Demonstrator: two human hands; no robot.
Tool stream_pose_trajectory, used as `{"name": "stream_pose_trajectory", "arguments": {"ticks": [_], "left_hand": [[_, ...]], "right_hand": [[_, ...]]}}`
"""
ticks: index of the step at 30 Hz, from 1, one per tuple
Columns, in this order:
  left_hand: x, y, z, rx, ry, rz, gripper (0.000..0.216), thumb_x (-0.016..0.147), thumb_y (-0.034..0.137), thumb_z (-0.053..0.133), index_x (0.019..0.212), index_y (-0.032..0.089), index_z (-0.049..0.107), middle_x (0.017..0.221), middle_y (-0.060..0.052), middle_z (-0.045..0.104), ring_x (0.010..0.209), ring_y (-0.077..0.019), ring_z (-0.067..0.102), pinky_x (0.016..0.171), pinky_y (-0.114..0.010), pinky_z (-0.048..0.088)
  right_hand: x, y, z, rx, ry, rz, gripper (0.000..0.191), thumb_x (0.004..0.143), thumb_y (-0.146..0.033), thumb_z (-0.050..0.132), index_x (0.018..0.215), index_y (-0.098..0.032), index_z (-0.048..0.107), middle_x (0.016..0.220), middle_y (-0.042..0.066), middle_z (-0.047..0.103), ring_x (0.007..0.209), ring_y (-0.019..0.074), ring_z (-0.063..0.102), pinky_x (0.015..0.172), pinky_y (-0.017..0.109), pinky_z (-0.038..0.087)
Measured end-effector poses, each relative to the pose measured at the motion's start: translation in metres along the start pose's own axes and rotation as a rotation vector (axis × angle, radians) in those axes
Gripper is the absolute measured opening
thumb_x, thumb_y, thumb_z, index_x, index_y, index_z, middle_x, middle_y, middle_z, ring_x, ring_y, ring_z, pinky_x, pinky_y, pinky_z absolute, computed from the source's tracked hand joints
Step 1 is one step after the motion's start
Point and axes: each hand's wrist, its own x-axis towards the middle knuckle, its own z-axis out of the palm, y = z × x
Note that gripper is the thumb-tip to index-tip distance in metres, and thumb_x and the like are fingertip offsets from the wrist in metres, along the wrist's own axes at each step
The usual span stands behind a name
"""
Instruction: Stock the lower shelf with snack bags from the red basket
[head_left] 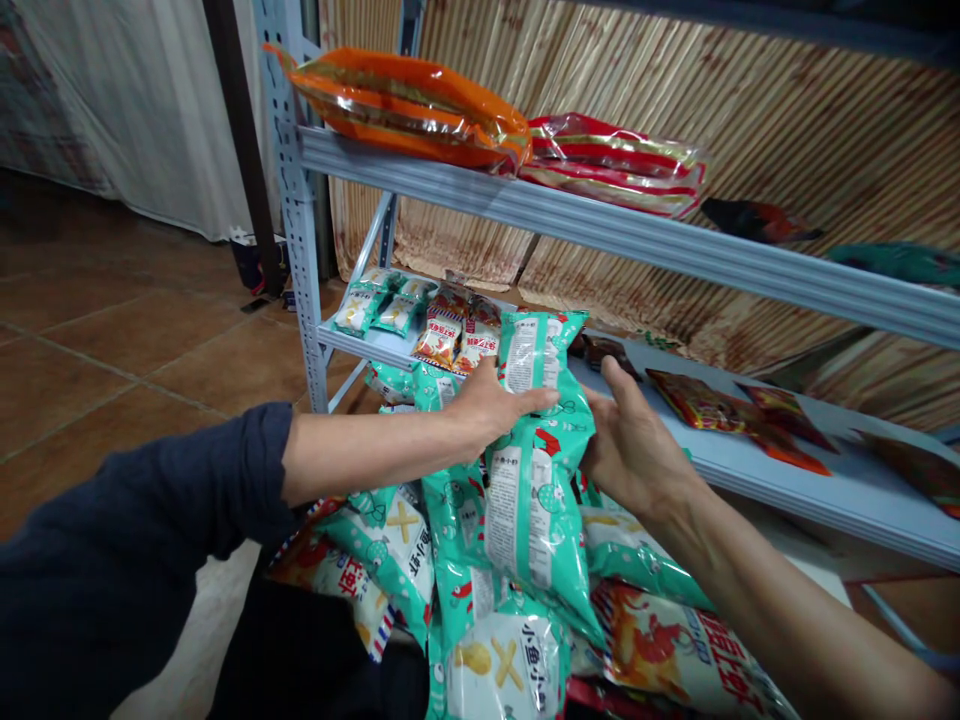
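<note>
Centrally, we see a long teal plastic snack packet (551, 500), printed back toward us, between both hands, above a heap of bags (454, 500) and before the lower blue-grey metal shelf (825, 505); whether it is one piece or two overlapping packets, we cannot tell. The left hand (489, 408) clamps it, thumb across the front, fingers hidden. The right hand (634, 440) meets its right edge, thumb raised clear; whether the hidden fingertips grip, we cannot tell. We judge the step in hand to be steadying the packet; any further move calls for support from both sides, since soft film may slump.

Two white text panels on the packet carry print too fine for us to read; the heading over the lower one appears to be 小鱼小虾. We read 小鱼小虾 on a large teal-and-white bag (504, 665) below. Right of it lies an orange-and-white bag (675, 640) picturing a red shellfish, its red lettering seemingly ending in 虾.

Farther out, the lower shelf bears small teal-and-white packets (358, 308) and small red-and-white packets (439, 335), whose lettering we cannot fully read. Above lie a puffed orange plastic bag (405, 105) and a red-and-clear plastic bag (615, 165), without lettering we can make out.
</note>
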Motion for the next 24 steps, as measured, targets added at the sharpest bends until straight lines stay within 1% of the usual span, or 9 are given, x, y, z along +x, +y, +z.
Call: {"name": "stream_pose_trajectory", "arguments": {"ticks": [1,4,8,11,14,16,18,21,24], "left_hand": [[-0.001,0.001,0.001,0.024,-0.004,0.008,0.057,0.057,0.032,0.075,0.106,0.019,0.05,0.106,-0.011,0.059,0.095,-0.0242,0.054,0.084,-0.039,0.041],[-0.008,0.005,0.003,0.054,-0.047,0.002,0.054,0.06,0.027,0.073,0.109,0.019,0.049,0.108,-0.011,0.058,0.096,-0.0236,0.054,0.083,-0.037,0.041],[-0.013,0.007,0.003,-0.048,-0.106,-0.085,0.04,0.069,0.03,0.065,0.106,0.019,0.053,0.101,-0.009,0.061,0.088,-0.0207,0.057,0.075,-0.033,0.044],[-0.014,0.009,0.0,-0.125,-0.167,-0.205,0.026,0.076,0.037,0.056,0.089,0.015,0.058,0.087,-0.009,0.062,0.071,-0.0164,0.057,0.066,-0.031,0.045],[-0.015,0.009,-0.001,-0.152,-0.246,-0.296,0.023,0.077,0.035,0.055,0.076,0.012,0.059,0.077,-0.008,0.061,0.06,-0.0127,0.053,0.061,-0.029,0.043],[-0.016,0.007,0.0,-0.171,-0.254,-0.306,0.017,0.075,0.03,0.057,0.077,0.013,0.058,0.077,-0.006,0.062,0.06,-0.0126,0.054,0.061,-0.029,0.043],[-0.017,0.003,0.001,-0.176,-0.223,-0.301,0.013,0.073,0.025,0.057,0.08,0.014,0.058,0.079,-0.006,0.062,0.061,-0.0132,0.055,0.061,-0.029,0.044],[-0.019,-0.002,0.002,-0.12,-0.179,-0.285,0.014,0.07,0.021,0.058,0.082,0.014,0.057,0.081,-0.006,0.062,0.062,-0.0142,0.055,0.059,-0.029,0.044],[-0.022,-0.004,0.004,-0.127,-0.209,-0.267,0.017,0.068,0.019,0.059,0.085,0.014,0.058,0.082,-0.007,0.062,0.066,-0.0151,0.057,0.062,-0.029,0.044]], "right_hand": [[-0.001,-0.001,0.0,0.052,-0.002,0.022,0.059,0.08,-0.062,0.027,0.11,-0.02,0.055,0.088,0.009,0.068,0.081,0.0249,0.063,0.07,0.039,0.049],[0.0,-0.002,-0.001,0.194,0.049,0.112,0.036,0.08,-0.043,0.045,0.104,-0.019,0.057,0.087,0.008,0.069,0.077,0.023,0.064,0.07,0.038,0.051],[0.002,0.004,-0.007,0.315,0.146,0.204,0.02,0.079,-0.031,0.051,0.089,-0.017,0.06,0.08,0.006,0.069,0.071,0.0199,0.064,0.072,0.035,0.052],[0.0,0.013,-0.009,0.359,0.171,0.181,0.012,0.078,-0.024,0.052,0.084,-0.019,0.06,0.076,0.003,0.069,0.066,0.017,0.063,0.072,0.032,0.052],[-0.006,0.022,-0.006,0.337,0.114,0.135,0.011,0.076,-0.022,0.053,0.085,-0.02,0.06,0.081,0.002,0.069,0.065,0.0165,0.063,0.071,0.032,0.052],[-0.009,0.025,-0.004,0.326,0.079,0.122,0.014,0.076,-0.022,0.054,0.089,-0.02,0.06,0.086,0.002,0.069,0.069,0.017,0.064,0.073,0.032,0.051],[-0.012,0.026,-0.004,0.345,0.096,0.135,0.016,0.076,-0.023,0.053,0.09,-0.021,0.06,0.087,0.002,0.069,0.072,0.0173,0.064,0.074,0.032,0.051],[-0.013,0.02,-0.008,0.368,0.108,0.165,0.019,0.078,-0.032,0.051,0.091,-0.021,0.061,0.086,0.004,0.069,0.073,0.0191,0.064,0.072,0.034,0.051],[-0.009,0.013,-0.013,0.365,0.043,0.16,0.031,0.08,-0.046,0.047,0.094,-0.023,0.061,0.082,0.005,0.069,0.072,0.0212,0.064,0.069,0.036,0.051]]}}
